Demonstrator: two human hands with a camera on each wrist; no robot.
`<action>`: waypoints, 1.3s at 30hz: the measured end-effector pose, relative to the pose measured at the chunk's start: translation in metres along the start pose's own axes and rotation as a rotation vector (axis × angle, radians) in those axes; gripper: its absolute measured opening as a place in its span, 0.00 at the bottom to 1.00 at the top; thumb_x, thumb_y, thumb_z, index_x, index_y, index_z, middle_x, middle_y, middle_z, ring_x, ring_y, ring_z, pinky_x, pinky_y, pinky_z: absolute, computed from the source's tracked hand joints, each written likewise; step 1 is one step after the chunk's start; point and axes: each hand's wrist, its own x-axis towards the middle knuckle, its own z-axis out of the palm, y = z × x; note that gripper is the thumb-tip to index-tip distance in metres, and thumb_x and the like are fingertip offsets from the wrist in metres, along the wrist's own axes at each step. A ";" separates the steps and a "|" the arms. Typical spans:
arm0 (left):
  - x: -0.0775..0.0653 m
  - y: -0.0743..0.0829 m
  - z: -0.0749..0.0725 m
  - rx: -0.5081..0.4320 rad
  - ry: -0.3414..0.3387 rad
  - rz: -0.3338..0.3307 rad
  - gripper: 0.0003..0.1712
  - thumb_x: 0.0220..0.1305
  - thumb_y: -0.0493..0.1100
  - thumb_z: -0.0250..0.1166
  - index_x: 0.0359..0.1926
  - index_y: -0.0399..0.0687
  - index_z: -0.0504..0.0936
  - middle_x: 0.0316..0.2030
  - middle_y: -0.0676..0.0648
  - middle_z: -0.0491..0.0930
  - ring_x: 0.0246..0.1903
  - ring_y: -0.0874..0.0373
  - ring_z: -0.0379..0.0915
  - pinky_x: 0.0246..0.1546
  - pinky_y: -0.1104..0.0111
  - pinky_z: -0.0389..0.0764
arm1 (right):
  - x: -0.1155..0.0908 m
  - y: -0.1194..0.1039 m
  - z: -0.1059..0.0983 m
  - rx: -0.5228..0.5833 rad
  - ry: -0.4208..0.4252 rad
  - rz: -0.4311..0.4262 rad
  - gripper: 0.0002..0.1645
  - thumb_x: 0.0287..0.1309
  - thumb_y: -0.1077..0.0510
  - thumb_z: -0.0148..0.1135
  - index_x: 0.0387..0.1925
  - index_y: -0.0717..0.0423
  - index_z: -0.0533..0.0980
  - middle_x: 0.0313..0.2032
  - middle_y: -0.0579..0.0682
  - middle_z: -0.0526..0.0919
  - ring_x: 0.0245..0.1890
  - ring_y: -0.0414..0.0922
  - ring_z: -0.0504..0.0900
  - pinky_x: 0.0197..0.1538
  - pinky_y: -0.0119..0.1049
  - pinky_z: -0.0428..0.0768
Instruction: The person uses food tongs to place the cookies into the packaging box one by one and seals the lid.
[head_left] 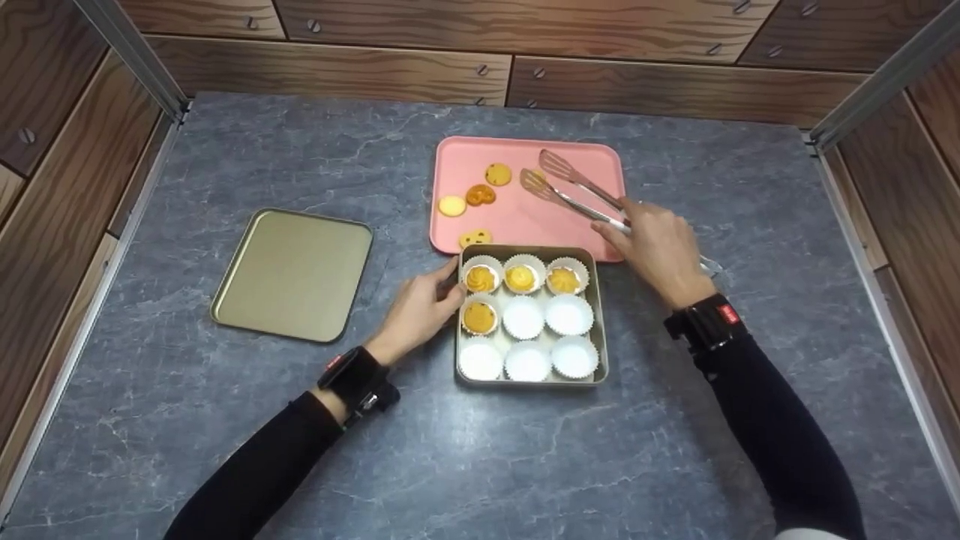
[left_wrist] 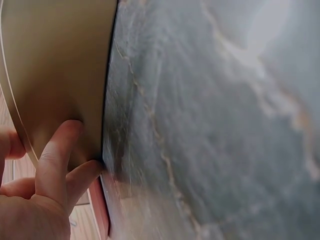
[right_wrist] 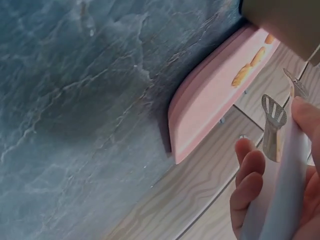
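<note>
The fingers of my right hand (head_left: 660, 251) curl round the white handles of the tongs (head_left: 585, 208), whose slotted heads stand parted over the pink tray (head_left: 517, 221), while my left hand (head_left: 420, 307) rests loosely spread against the 9 o'clock wall of the square tin (head_left: 532, 384), grasping nothing. The tongs point to 11 o'clock from my grip; a bit of yellow shows by their heads, though I cannot tell whether they touch it. Nine paper cups (head_left: 523, 318) fill the tin, biscuits (head_left: 520, 279) in the three along 12 o'clock and in the one at 9 o'clock. At 12 o'clock from the tin lies the tray, a pretzel (head_left: 481, 195) and round cookies (head_left: 498, 174) on its 9 o'clock side; near 10 o'clock, a gold-coloured lid (head_left: 292, 274) lies apart on the marbled table (head_left: 465, 457)
</note>
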 end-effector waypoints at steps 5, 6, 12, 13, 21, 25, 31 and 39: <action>-0.001 0.000 0.000 -0.002 0.002 0.003 0.34 0.73 0.43 0.62 0.75 0.37 0.64 0.15 0.56 0.64 0.15 0.64 0.60 0.16 0.73 0.66 | 0.007 0.003 0.004 -0.029 -0.046 0.050 0.29 0.66 0.39 0.68 0.42 0.63 0.80 0.27 0.59 0.82 0.25 0.61 0.82 0.28 0.58 0.78; -0.001 0.000 0.000 -0.003 0.000 0.003 0.34 0.73 0.43 0.62 0.75 0.37 0.64 0.15 0.56 0.64 0.16 0.64 0.60 0.16 0.73 0.66 | 0.008 0.003 0.005 -0.037 -0.053 0.058 0.29 0.65 0.38 0.68 0.41 0.63 0.80 0.27 0.59 0.82 0.25 0.61 0.82 0.28 0.58 0.78; 0.000 0.000 0.000 -0.011 -0.012 -0.005 0.34 0.74 0.43 0.61 0.76 0.38 0.64 0.16 0.56 0.64 0.16 0.64 0.60 0.16 0.73 0.66 | 0.013 0.005 0.013 -0.046 -0.095 0.103 0.30 0.65 0.37 0.67 0.42 0.63 0.80 0.26 0.59 0.81 0.25 0.61 0.81 0.28 0.58 0.78; -0.001 -0.001 0.000 -0.014 -0.013 -0.009 0.34 0.74 0.43 0.61 0.76 0.39 0.64 0.16 0.56 0.64 0.16 0.64 0.60 0.16 0.73 0.66 | 0.013 0.005 0.014 -0.042 -0.100 0.109 0.30 0.65 0.37 0.67 0.41 0.62 0.80 0.26 0.59 0.81 0.25 0.61 0.81 0.28 0.57 0.77; -0.001 0.000 -0.001 -0.002 -0.003 0.001 0.34 0.74 0.43 0.61 0.75 0.38 0.65 0.15 0.56 0.65 0.16 0.63 0.62 0.17 0.73 0.67 | 0.014 0.006 0.021 -0.017 -0.093 0.111 0.27 0.65 0.38 0.68 0.36 0.60 0.78 0.25 0.57 0.80 0.26 0.63 0.81 0.29 0.59 0.76; -0.001 0.000 0.000 0.007 0.004 0.012 0.34 0.74 0.43 0.61 0.75 0.37 0.65 0.15 0.56 0.65 0.16 0.64 0.62 0.17 0.73 0.67 | 0.015 0.005 0.022 -0.021 -0.085 0.111 0.26 0.65 0.38 0.69 0.35 0.59 0.77 0.24 0.57 0.80 0.25 0.63 0.81 0.27 0.60 0.76; 0.000 -0.001 0.000 0.011 0.005 0.013 0.34 0.73 0.43 0.62 0.75 0.37 0.66 0.15 0.56 0.66 0.16 0.64 0.62 0.18 0.73 0.67 | 0.014 0.003 0.023 -0.053 -0.081 0.096 0.27 0.65 0.39 0.68 0.40 0.61 0.79 0.24 0.58 0.80 0.24 0.63 0.81 0.26 0.59 0.77; -0.001 0.000 0.000 -0.009 -0.001 -0.005 0.34 0.73 0.43 0.62 0.75 0.38 0.65 0.15 0.56 0.65 0.15 0.63 0.60 0.16 0.73 0.66 | 0.011 0.006 0.024 -0.073 -0.069 0.084 0.28 0.66 0.38 0.67 0.42 0.61 0.78 0.22 0.59 0.79 0.23 0.64 0.81 0.25 0.60 0.77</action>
